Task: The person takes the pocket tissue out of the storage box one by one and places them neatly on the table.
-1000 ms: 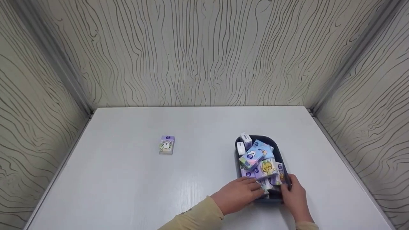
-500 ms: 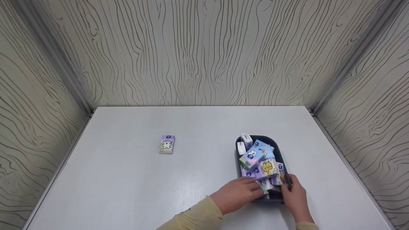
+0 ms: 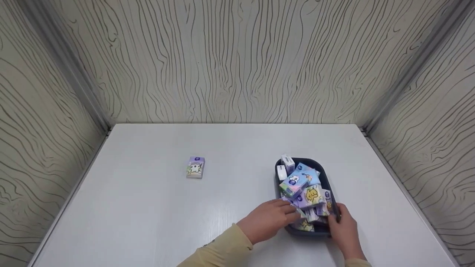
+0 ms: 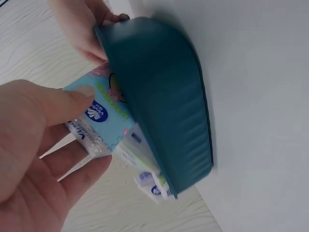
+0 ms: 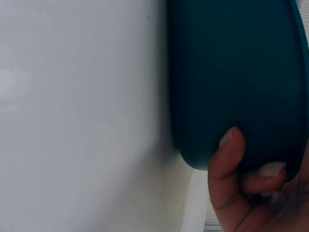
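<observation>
A dark teal basket (image 3: 311, 234), heaped with several small tissue packs (image 3: 311, 195), sits on the right side of the table. At its near left edge my left hand (image 3: 269, 219) pinches a blue tissue pack (image 4: 105, 116) between thumb and fingers, as the left wrist view shows; part of that pack is hidden behind the basket wall. My right hand (image 3: 345, 230) grips the basket's near right rim, and its fingertips curl against the outer wall in the right wrist view. A lone purple tissue pack (image 3: 195, 167) lies flat on the table, left of the basket.
The white table (image 3: 141, 207) has wood-patterned panels behind it and on both sides. Some packs, such as a white one (image 3: 287, 162), stick up above the basket's far rim.
My left hand has shifted slightly left and up, uncovering a yellow-printed pack at the basket's near end. The right hand keeps its place on the rim.
</observation>
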Action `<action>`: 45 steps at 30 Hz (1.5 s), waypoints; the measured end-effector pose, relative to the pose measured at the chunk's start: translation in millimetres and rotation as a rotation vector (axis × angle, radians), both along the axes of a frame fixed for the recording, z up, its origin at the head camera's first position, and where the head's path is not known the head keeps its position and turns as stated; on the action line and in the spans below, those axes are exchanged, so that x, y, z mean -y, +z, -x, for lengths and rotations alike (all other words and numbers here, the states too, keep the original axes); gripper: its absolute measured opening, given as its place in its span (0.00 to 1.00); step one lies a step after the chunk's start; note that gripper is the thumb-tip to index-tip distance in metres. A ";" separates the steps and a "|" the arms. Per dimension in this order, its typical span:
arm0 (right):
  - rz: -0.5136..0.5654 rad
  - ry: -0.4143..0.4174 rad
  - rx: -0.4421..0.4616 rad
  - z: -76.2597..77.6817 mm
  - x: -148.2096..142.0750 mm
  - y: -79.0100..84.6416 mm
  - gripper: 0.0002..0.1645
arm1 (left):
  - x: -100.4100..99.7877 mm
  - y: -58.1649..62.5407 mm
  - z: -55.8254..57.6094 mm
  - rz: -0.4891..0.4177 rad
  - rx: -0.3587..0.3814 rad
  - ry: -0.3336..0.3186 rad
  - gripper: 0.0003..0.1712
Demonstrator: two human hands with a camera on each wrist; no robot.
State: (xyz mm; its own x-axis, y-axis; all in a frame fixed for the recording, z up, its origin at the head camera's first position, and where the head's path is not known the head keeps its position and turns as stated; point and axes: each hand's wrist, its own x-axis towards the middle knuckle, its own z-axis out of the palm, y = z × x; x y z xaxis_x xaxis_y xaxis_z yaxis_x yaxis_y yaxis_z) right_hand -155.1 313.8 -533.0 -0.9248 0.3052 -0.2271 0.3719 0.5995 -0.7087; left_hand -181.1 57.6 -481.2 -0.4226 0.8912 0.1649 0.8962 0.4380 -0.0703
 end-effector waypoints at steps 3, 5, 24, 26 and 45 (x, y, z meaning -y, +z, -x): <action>0.004 -0.003 0.004 0.0 -0.2 0.0 0.32 | 8.8 2.2 4.6 -0.042 0.026 0.041 0.27; 0.008 -0.006 0.009 -0.5 0.0 -0.3 0.32 | 15.7 2.5 7.6 -0.072 0.041 0.065 0.28; -0.038 0.003 -0.022 0.2 0.2 -1.8 0.30 | 82.9 -51.2 39.4 -0.135 -0.051 0.491 0.17; -0.039 0.004 -0.024 0.3 0.2 -1.8 0.30 | 85.4 -55.0 37.6 -0.101 -0.057 0.504 0.17; -0.002 -0.019 0.026 1.8 0.0 -2.1 0.31 | 101.8 -66.1 79.4 -0.021 -0.048 0.605 0.12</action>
State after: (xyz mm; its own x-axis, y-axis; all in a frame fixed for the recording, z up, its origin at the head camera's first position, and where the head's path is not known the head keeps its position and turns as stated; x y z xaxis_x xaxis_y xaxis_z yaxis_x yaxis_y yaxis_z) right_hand -156.9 313.8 -535.1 -0.9124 0.3236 -0.2507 0.4021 0.5936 -0.6971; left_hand -260.4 -44.2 -547.4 -0.8452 0.4911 0.2107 0.4834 0.8707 -0.0904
